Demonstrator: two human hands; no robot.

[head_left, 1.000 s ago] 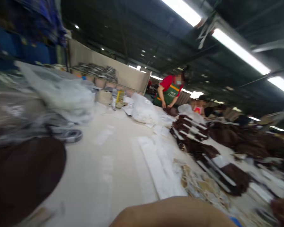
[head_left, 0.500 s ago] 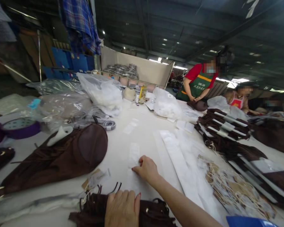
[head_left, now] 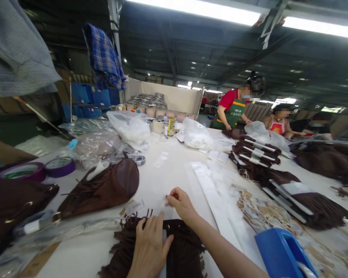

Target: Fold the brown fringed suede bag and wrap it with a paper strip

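Note:
A dark brown fringed piece point(head_left: 185, 247), apparently a folded bag with metal eyelets, lies at the front of the table. My left hand point(head_left: 150, 243) rests flat on it, fingers stretched out, beside a pale grey strip running down its middle. Just beyond its far edge, my right hand point(head_left: 181, 204) hovers with thumb and forefinger pinched; whatever lies between them is too small to make out. Ahead on the tabletop is a short whitish strip of labels point(head_left: 161, 159). To the left lies a stuffed brown fringed bag point(head_left: 104, 189) with a round base.
Purple tape rolls point(head_left: 60, 166) and clear plastic bags point(head_left: 95, 146) are at left. On the right are long white strips point(head_left: 211, 193), a heap of stringed tags point(head_left: 261, 208), stacked brown bags point(head_left: 255, 152) and a blue tape dispenser point(head_left: 284, 251). Co-workers point(head_left: 233, 110) stand beyond.
My right hand has lifted from the label strip near it, which no longer shows plainly there. My left hand's fingers have straightened on the brown piece. The view has shifted, showing more of the blue dispenser.

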